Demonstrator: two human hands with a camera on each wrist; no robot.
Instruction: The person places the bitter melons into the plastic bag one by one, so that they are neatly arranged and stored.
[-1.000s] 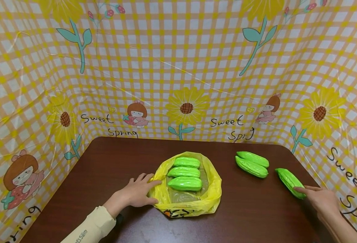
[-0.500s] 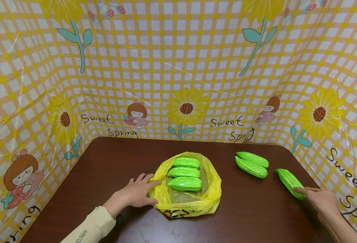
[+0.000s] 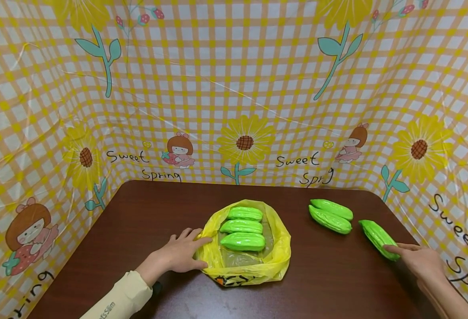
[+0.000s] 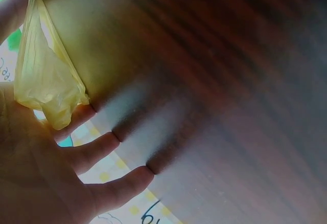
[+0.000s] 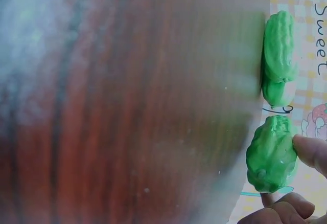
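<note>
At the table's right side, my right hand point(image 3: 422, 262) pinches the near end of a glossy green bitter melon point(image 3: 377, 239). The right wrist view shows this bitter melon point(image 5: 272, 155) end-on, the thumb on one side and a finger on the other. My left hand point(image 3: 181, 251) rests with spread fingers at the left rim of a yellow plastic bag point(image 3: 278, 257). In the left wrist view, its fingertips touch the table beside a hanging fold of the bag point(image 4: 46, 81). Inside the rolled-open bag lie three more bitter melons point(image 3: 242, 226) in a row.
Two bitter melons point(image 3: 330, 215) lie side by side at the back right. The dark brown wooden table point(image 3: 154, 204) is enclosed on the left, back and right by a checked sunflower cloth point(image 3: 202, 79). A small dark object point(image 3: 156, 289) shows by my left wrist.
The bitter melon in my right hand has shifted very slightly to the left. My left hand and the bag look the same.
</note>
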